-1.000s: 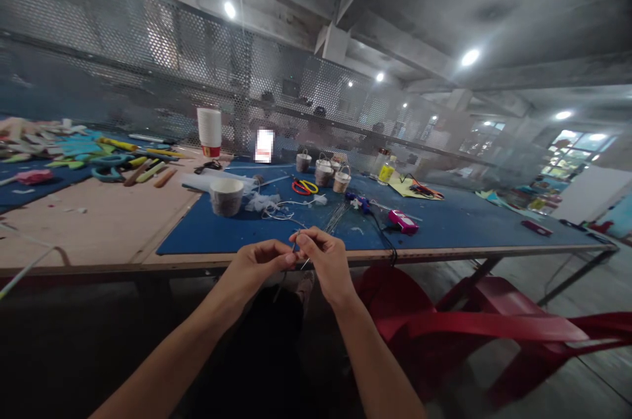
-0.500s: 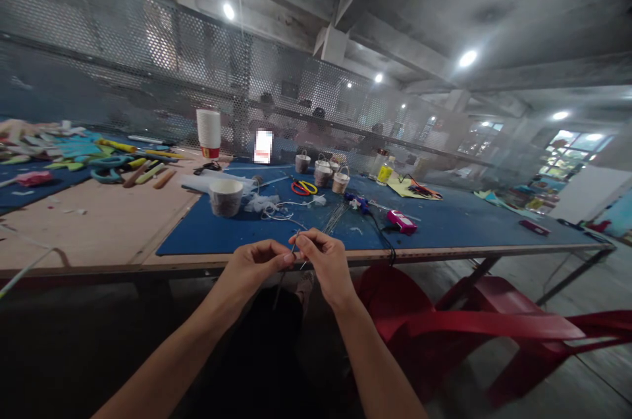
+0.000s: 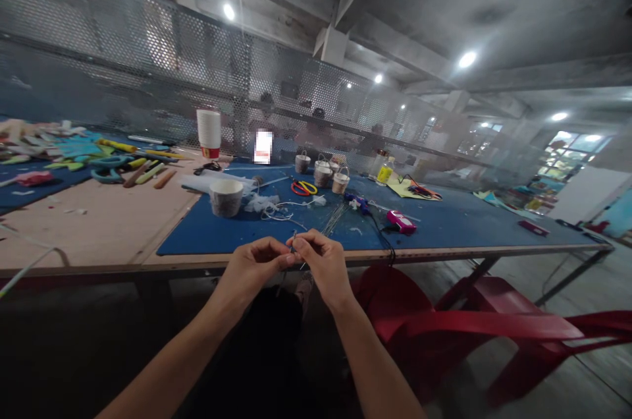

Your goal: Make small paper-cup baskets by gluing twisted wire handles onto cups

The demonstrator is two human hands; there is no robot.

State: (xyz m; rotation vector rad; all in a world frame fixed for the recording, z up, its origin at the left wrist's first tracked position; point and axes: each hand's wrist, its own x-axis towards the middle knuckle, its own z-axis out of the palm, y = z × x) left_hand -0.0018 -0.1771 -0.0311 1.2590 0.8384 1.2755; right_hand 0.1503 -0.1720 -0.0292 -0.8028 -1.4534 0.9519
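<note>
My left hand (image 3: 254, 265) and my right hand (image 3: 323, 264) meet just in front of the table's near edge, fingertips pinched together. Between them runs a thin grey wire (image 3: 295, 244); its short end sticks up past my fingers and a longer part hangs down below them. Both hands are closed on that wire. On the blue mat (image 3: 207, 231) beyond my hands lie a bundle of thin wires (image 3: 336, 215), white cord (image 3: 276, 211) and a paper cup (image 3: 226, 197).
Further back on the mat stand small baskets (image 3: 323, 174), red-and-yellow scissors (image 3: 303, 187), a pink tool (image 3: 401, 221) and a yellow bottle (image 3: 385, 173). A stack of cups (image 3: 209, 132) and coloured craft scraps (image 3: 99, 159) sit left. Red plastic chairs (image 3: 469, 323) stand at my right. A mesh screen (image 3: 148, 56) backs the table.
My hands have stayed in nearly the same spot, with the fingers shifting slightly closer on the wire. Nothing else on the table has moved.
</note>
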